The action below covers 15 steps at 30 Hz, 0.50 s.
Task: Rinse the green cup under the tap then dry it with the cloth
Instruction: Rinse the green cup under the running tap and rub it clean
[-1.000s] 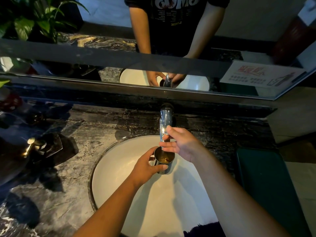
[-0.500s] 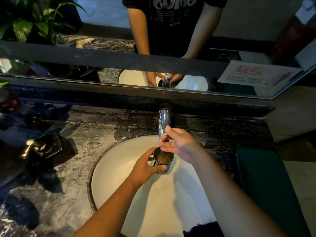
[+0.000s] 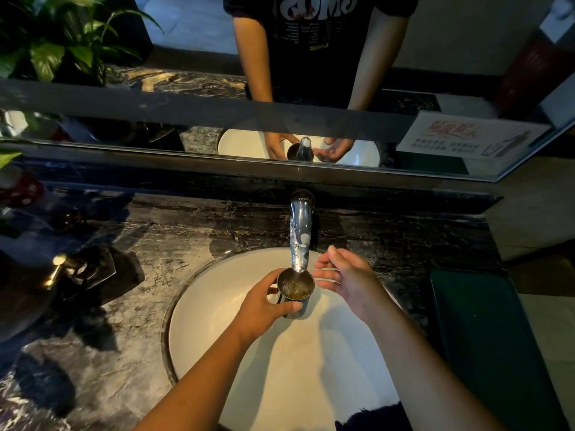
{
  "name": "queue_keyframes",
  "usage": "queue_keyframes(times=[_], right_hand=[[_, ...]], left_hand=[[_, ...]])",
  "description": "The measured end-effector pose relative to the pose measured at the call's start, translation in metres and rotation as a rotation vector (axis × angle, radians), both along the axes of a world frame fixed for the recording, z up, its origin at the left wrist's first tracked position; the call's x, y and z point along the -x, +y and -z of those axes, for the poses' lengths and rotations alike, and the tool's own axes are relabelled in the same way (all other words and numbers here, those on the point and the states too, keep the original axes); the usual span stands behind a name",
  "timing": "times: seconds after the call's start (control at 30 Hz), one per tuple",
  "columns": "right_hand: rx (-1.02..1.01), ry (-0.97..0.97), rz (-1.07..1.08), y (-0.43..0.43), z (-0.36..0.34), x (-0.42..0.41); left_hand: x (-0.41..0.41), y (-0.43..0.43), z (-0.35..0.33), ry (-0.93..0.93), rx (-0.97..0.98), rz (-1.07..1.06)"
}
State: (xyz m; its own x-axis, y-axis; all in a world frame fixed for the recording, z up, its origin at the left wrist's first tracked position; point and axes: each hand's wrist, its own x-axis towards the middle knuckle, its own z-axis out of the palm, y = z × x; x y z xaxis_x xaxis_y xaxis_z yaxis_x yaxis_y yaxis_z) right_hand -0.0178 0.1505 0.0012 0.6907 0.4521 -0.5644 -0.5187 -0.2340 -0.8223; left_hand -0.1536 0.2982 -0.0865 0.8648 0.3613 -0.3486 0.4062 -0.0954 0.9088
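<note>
Dark veined marble, polished to a gloss, makes up the desk [image 3: 102, 353], and a round white basin [image 3: 199, 321] of smooth glazed ceramic is sunk into it. At the bottom edge of the frame a dark, soft-looking cloth [image 3: 370, 418] lies at the basin's near rim; little of it shows.

Both forearms reach up from the bottom. The left hand [image 3: 264, 303] has its grip clamped round the cup [image 3: 295, 289], thumb across the near wall and fingers round the left side. The cup is a small straight-walled cylinder. It looks dark and metallic in this dim light, so its green is hard to make out. It is held upright over the basin, right under the spout. The right hand [image 3: 348, 281] hovers just beside the cup's rim, its grip apart, fingers relaxed and holding nothing.

A thin stream falls from the curved chrome tap [image 3: 300, 234] into the cup, which is partly full of bubbling water.

By my reading the rinse is in hand and the drying has not begun. The next move calls for tipping the water into the basin with a firm hold, since the wet wall is likely slick. The free right hand can then reach back for the cloth.

Farther off, a mirror [image 3: 311, 57] backs the desk, with a leafy plant [image 3: 62, 42] at upper left.
</note>
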Motion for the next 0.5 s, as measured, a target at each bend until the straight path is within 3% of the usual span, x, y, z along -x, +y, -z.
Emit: queue_keyframes(times=[0.2, 0.5], right_hand=[[0.068, -0.067, 0.002, -0.021, 0.032, 0.006], [0.036, -0.008, -0.259, -0.025, 0.055, 0.027]], left_hand=[[0.003, -0.001, -0.001, 0.014, -0.004, -0.005], [0.002, 0.002, -0.009, 0.021, 0.031, -0.021]])
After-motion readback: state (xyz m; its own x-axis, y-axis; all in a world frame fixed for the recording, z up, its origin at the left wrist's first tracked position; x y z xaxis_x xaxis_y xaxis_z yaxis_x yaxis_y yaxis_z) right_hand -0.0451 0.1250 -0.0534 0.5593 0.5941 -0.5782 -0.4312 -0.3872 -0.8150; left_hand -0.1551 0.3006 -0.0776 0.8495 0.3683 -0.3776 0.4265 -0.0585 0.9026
